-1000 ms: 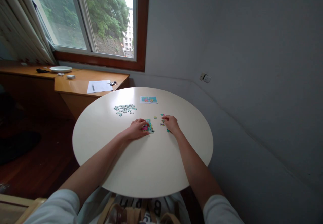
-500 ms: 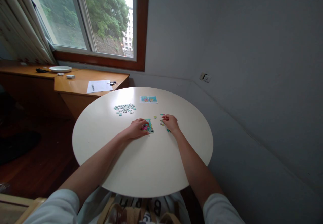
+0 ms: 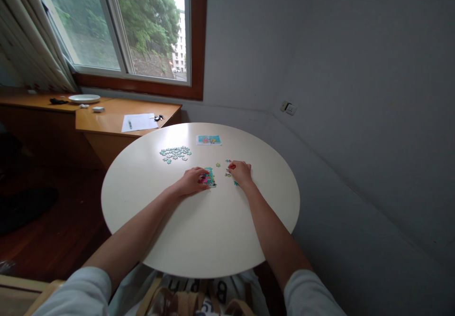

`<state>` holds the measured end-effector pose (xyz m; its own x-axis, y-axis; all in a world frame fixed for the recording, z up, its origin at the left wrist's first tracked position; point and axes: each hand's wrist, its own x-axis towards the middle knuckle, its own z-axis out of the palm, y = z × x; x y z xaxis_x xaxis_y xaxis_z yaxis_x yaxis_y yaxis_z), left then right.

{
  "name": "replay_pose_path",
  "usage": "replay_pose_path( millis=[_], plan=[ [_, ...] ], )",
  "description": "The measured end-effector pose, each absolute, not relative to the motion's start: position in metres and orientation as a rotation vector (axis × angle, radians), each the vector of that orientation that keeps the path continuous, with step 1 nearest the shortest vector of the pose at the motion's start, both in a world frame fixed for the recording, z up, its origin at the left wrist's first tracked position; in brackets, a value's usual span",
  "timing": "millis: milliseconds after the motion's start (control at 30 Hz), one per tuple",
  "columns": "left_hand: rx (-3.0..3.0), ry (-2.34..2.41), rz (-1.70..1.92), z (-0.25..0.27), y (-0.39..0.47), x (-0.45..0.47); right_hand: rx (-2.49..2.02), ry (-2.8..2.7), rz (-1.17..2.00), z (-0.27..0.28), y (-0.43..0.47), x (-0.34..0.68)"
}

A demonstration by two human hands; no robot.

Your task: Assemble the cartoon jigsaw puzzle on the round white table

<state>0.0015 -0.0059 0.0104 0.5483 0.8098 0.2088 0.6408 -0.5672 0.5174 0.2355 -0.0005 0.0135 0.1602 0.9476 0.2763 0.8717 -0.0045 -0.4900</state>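
A partly joined jigsaw puzzle [image 3: 211, 177] in pink and teal lies on the round white table. My left hand [image 3: 194, 180] rests at its left side, fingers at the upper edge and thumb along the lower one, gripping it; the hand covers its left part. To the right, my right hand [image 3: 241, 172] is closed in a pinch low over a few loose jigsaw pieces [image 3: 228, 174]. Whatever its fingertips hold is too small to make out. A teal piece [image 3: 236, 183] lies just below that hand. Between the hands sits a single yellow-green piece [image 3: 218, 165].
Many loose pieces [image 3: 175, 153] form a cluster at the table's far left. A picture card [image 3: 208, 140] lies at the back of the round table [image 3: 199, 240]. Beyond it, a wooden desk [image 3: 106, 122] bears paper [image 3: 139, 122], keys [image 3: 159, 117] and a white plate [image 3: 84, 98].
My right hand has shifted very slightly over the loose pieces, its fingers still pinched. My left hand stays on the puzzle. The whole view has moved a touch.
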Motion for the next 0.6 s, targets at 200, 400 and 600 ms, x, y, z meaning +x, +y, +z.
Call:
replay_pose_path(
  millis=[200,400,600],
  plan=[
    [2.398,1.186,0.624,0.01,-0.006,0.001,-1.957,-1.716,0.201,0.016,-0.003,0.236],
    [2.401,1.179,0.642,0.01,-0.006,0.001,-1.924,-1.772,0.147,0.013,-0.005,0.231],
    [2.409,1.202,0.632,0.011,-0.007,0.003,-1.791,-1.778,0.123,0.012,-0.006,0.224]
  ],
)
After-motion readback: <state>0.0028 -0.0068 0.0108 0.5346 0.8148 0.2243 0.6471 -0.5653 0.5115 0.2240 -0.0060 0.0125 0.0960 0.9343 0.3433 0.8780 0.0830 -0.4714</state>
